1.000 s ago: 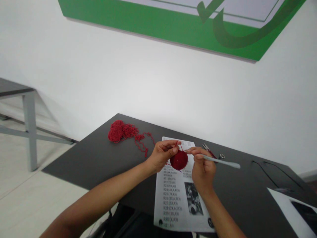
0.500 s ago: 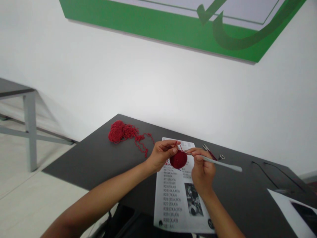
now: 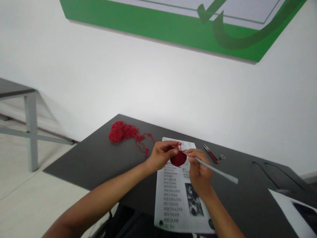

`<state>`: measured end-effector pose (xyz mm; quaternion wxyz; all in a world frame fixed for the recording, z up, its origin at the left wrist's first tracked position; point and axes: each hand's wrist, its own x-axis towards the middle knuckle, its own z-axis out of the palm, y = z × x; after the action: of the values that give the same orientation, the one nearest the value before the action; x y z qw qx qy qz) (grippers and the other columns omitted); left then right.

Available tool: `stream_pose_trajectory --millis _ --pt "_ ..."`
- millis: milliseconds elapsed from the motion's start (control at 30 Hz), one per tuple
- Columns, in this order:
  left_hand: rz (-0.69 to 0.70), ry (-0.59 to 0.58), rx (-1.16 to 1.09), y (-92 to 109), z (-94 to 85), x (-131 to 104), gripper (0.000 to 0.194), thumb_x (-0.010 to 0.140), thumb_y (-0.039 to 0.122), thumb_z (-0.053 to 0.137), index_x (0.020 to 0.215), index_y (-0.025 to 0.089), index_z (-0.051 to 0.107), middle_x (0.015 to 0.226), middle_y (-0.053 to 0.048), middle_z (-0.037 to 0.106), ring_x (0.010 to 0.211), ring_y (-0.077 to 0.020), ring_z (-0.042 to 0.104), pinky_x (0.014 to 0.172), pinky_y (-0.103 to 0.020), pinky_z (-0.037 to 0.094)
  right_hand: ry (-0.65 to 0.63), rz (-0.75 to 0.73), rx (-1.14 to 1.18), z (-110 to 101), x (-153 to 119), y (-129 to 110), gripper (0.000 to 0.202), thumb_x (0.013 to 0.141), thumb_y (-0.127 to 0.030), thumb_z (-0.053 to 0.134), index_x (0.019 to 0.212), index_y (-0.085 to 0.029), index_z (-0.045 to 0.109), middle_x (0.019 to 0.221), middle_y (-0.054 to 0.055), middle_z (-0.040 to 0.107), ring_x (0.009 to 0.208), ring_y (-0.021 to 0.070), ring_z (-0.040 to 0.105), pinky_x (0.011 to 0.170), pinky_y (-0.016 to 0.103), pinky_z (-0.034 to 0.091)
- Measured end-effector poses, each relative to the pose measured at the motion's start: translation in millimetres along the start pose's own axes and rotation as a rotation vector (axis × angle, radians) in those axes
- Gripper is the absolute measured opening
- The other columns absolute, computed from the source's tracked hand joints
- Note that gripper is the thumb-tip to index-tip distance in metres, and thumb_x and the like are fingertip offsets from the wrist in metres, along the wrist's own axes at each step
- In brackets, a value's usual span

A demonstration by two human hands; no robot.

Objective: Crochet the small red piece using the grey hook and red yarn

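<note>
Between my hands is a round piece of dark red crochet work [image 3: 178, 159], above a printed pattern sheet [image 3: 170, 198]. My left hand [image 3: 162, 153] pinches its left edge, and a strand of red yarn rises over the raised index finger. In my right hand [image 3: 201, 167] is a crochet hook [image 3: 218, 170] with a long pale grey handle pointing down to the right. The hook's tip meets the top edge of the crochet work; the exact stitch is too small to make out.
A red yarn ball [image 3: 117, 132] with loose tangled strands lies at the far left of the dark table [image 3: 81, 165]. Behind my right hand are red-handled snips [image 3: 211, 153] and a small metal ring [image 3: 222, 157]. Glasses [image 3: 278, 178] and another sheet [image 3: 284, 208] lie at right.
My right hand has shifted slightly left and down, and the hook handle now slants more steeply. More of the snips shows. My left hand keeps its hold on the crochet work.
</note>
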<state>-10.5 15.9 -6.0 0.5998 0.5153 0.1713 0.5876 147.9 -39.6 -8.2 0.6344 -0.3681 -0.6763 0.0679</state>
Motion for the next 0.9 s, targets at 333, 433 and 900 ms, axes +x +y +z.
stream_pose_trajectory --millis 333,433,900 --pt "0.000 0.048 0.088 -3 1.5 -6 0.035 0.071 0.036 0.089 0.100 0.017 0.082 0.080 -0.005 0.077 0.068 -0.0142 0.068 0.064 -0.025 0.058 -0.133 -0.382 -0.395 -3 0 14 0.023 0.092 -0.018 0.068 0.111 -0.031 0.070 0.104 0.005 0.075 0.098 0.0246 0.071 0.088 0.046 0.061" --pt "-0.111 0.070 -0.081 -7 4.6 -7 0.042 0.069 0.035 0.090 0.105 0.016 0.080 0.080 -0.004 0.077 0.066 -0.0129 0.068 0.063 -0.024 0.057 -0.127 -0.451 -0.467 -3 -3 20 0.035 0.090 -0.013 0.069 0.120 -0.032 0.069 0.111 0.006 0.075 0.109 0.0268 0.071 0.097 0.051 0.059" --pt "-0.122 0.115 -0.112 -3 -4.8 4 0.049 0.062 0.038 0.094 0.104 0.015 0.081 0.081 -0.005 0.076 0.068 -0.0123 0.065 0.065 -0.023 0.051 -0.093 -0.097 -0.148 2 6 8 0.006 0.093 -0.026 0.068 0.094 -0.028 0.073 0.105 0.003 0.080 0.113 0.0260 0.072 0.099 0.049 0.060"
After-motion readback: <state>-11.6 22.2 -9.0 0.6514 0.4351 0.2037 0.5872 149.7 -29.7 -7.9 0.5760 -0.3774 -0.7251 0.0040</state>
